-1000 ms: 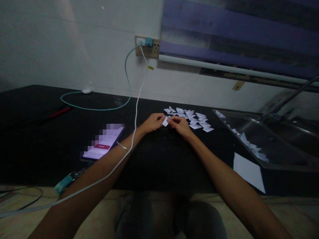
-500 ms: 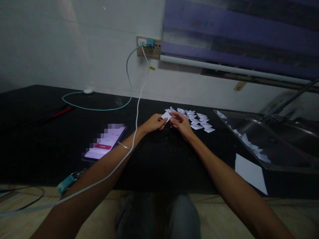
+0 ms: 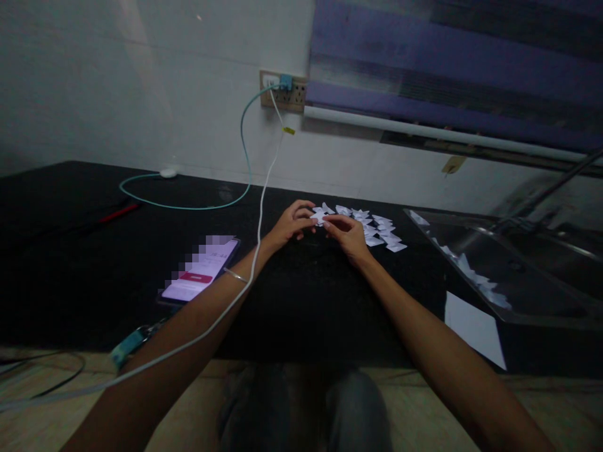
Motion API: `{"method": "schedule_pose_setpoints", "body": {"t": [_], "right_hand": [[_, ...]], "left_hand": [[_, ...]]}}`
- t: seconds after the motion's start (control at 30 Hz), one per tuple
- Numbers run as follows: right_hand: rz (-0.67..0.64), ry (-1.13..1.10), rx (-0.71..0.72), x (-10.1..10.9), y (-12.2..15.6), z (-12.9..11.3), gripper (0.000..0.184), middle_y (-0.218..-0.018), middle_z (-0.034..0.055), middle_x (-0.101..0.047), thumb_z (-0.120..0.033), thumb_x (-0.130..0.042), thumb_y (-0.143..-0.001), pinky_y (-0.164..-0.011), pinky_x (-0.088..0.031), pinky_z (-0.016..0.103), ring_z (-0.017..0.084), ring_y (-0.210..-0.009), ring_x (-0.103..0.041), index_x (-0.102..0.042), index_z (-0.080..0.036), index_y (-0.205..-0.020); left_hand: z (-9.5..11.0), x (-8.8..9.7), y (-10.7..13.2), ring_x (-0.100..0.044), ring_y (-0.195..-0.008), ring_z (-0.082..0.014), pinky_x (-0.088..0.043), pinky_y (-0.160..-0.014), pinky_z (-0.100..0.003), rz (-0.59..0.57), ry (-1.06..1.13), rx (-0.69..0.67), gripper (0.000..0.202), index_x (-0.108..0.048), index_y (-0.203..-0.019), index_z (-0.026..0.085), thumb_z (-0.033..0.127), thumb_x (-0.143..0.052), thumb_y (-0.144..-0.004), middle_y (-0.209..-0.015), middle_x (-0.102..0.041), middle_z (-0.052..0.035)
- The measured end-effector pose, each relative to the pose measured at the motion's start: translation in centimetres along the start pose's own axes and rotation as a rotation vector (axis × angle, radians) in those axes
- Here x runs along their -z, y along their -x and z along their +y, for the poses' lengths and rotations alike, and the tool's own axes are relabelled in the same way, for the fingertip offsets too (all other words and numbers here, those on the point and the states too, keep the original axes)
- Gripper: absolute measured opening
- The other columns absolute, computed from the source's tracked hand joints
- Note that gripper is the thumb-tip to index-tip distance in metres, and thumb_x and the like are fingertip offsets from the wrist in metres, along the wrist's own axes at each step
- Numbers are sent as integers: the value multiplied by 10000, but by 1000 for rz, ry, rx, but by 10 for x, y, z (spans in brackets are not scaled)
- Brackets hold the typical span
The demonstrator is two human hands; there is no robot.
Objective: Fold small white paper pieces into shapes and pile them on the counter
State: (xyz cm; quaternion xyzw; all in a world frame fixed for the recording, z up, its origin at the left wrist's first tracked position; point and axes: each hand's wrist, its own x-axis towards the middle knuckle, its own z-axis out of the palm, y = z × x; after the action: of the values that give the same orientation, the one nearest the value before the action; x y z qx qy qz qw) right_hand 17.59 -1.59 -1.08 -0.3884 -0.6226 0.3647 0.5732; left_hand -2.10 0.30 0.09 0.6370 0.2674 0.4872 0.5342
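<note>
Between my two hands is a small folded piece of white paper (image 3: 319, 218), its far side overlapping other white pieces so that its exact outline is hard to make out. My right hand (image 3: 347, 236) pinches its near right edge between thumb and fingers. On the other side, my left hand (image 3: 296, 223) has its fingers spread, the thumb tip close to or touching the paper's left edge. Several pointed folded paper pieces (image 3: 362, 216) lie in overlapping rows just beyond and right of my right hand, on the black countertop (image 3: 301, 307).
A lit phone (image 3: 200, 276) lies left of my left forearm, near a teal strap (image 3: 128, 346). A white cable (image 3: 262, 213) hangs from the wall socket across that forearm. To the right are a white paper stack (image 3: 475, 329) and a metal sink (image 3: 541, 282) with folded pieces (image 3: 475, 276) along its edge.
My left hand has let go of the small paper and its fingers have spread. The paper has shifted slightly away from me, toward the folded pieces, with my right hand still on it.
</note>
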Motion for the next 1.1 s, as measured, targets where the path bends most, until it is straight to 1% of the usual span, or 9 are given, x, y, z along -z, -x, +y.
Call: {"method": "schedule_pose_setpoints", "body": {"t": [0.07, 0.2, 0.43, 0.57, 0.63, 0.77, 0.87, 1.0, 1.1], "right_hand": [[7, -13, -16, -1, 0, -2, 353, -945, 49, -776, -520, -848, -714, -649, -568, 339, 184, -740, -672, -795, -239, -922], [15, -33, -23, -2, -1, -4, 361, -873, 36, -743, -551, -835, -721, -603, -560, 323, 165, -682, -637, -771, -238, -889], [1, 16, 4, -2, -2, 0, 404, -799, 19, -687, -608, -799, -742, -560, -558, 310, 163, -659, -620, -714, -236, -876], [16, 18, 14, -3, -2, -1, 387, -749, 9, -677, -588, -804, -745, -531, -531, 296, 150, -616, -599, -699, -233, -858], [26, 1, 12, -3, -2, -3, 377, -742, 6, -680, -561, -820, -733, -526, -520, 287, 144, -609, -598, -695, -229, -860], [38, -55, -4, -4, -1, -5, 378, -748, 0, -687, -486, -860, -693, -535, -520, 278, 136, -616, -615, -690, -225, -908], [30, -58, -15, -4, -2, -4, 390, -764, 8, -705, -479, -854, -699, -544, -525, 283, 138, -619, -623, -703, -221, -950], [26, 5, -47, -3, -3, 2, 446, -675, 1, -679, -572, -826, -702, -521, -505, 293, 138, -551, -590, -735, -204, -935], [21, 44, -54, -3, -4, 6, 474, -637, -2, -658, -627, -792, -722, -516, -492, 290, 139, -536, -579, -749, -192, -904]], "left_hand": [[1, 0, 0, -691, -706, -142, -393, -438, -199, 18, 3, -28, 420, -644, -1067, 211, 321, -836, -711, -966, -720, -48], [2, -3, 0, -644, -623, -120, -381, -423, -212, 61, -64, -51, 255, -701, -881, 180, 321, -838, -718, -862, -725, -58], [-1, -4, -4, -546, -516, -83, -374, -411, -214, 108, -156, -58, 292, -718, -776, 169, 428, -847, -737, -703, -697, -42], [-3, -4, -4, -554, -526, -82, -383, -414, -212, 88, -184, -95, 246, -727, -810, 173, 403, -809, -787, -751, -709, -53], [-4, -4, -3, -590, -565, -96, -401, -423, -213, 80, -180, -103, 227, -739, -895, 171, 374, -788, -805, -823, -729, -69], [-6, -4, -4, -661, -677, -135, -454, -465, -212, 69, -177, -117, 312, -729, -1088, 181, 324, -770, -814, -902, -742, -81], [-9, -3, -6, -675, -700, -142, -481, -493, -215, 86, -207, -146, 271, -731, -1052, 174, 315, -759, -821, -893, -749, -81], [-13, -2, -8, -692, -713, -140, -550, -593, -250, 113, -236, -200, 205, -736, -981, 163, 293, -755, -824, -895, -766, -80], [-15, -2, -8, -706, -724, -143, -585, -663, -280, 128, -255, -203, 184, -736, -976, 160, 274, -750, -832, -895, -775, -80]]}}
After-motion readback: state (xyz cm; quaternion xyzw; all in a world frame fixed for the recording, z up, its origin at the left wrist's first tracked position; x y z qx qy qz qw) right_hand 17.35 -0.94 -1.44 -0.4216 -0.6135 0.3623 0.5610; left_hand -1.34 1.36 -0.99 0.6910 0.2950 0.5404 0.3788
